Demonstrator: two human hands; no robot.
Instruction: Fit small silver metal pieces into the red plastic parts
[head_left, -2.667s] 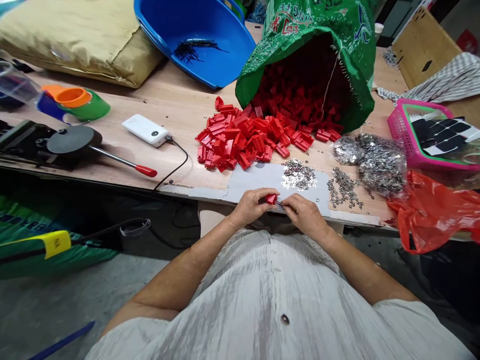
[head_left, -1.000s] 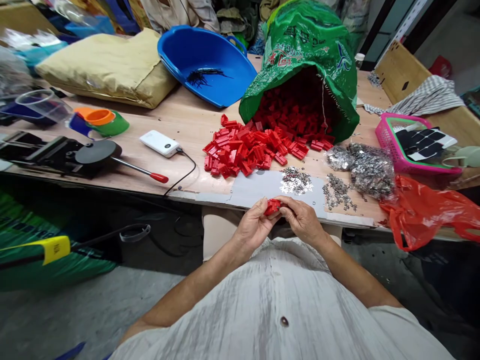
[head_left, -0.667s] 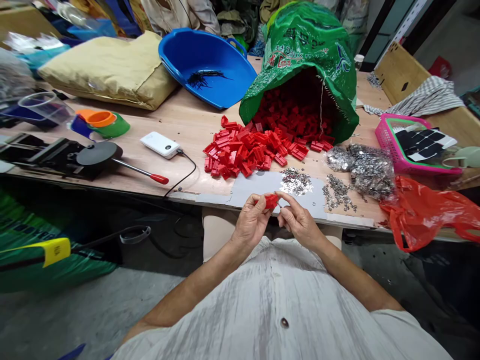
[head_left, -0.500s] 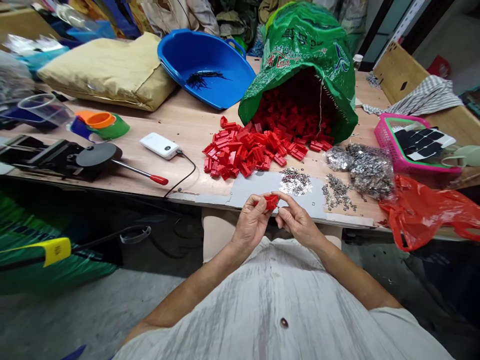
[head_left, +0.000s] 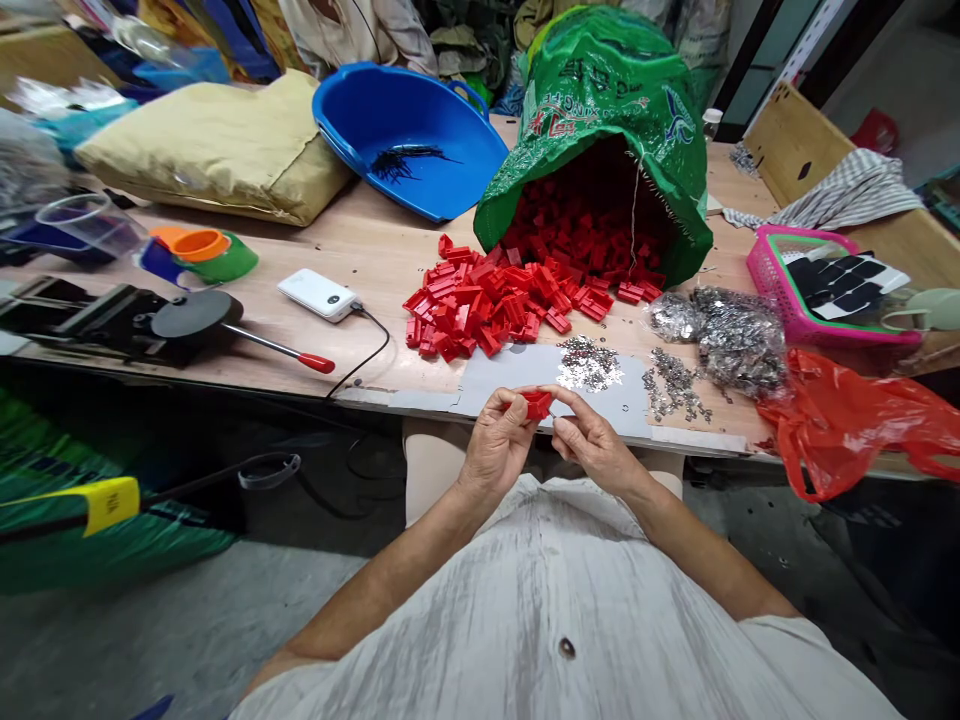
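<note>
Both hands [head_left: 547, 440] pinch the red clip [head_left: 537, 404] between them.

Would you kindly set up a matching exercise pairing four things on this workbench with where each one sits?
Things:
1. red plastic piece
2. blue basin
3. pink basket
4. white power bank

Places:
A. far right of the table
B. pinched between the left hand and right hand
C. left of the red pile, cable plugged in
D. at the back, beside the green sack

Pairs: 1-B, 2-D, 3-A, 4-C
</note>
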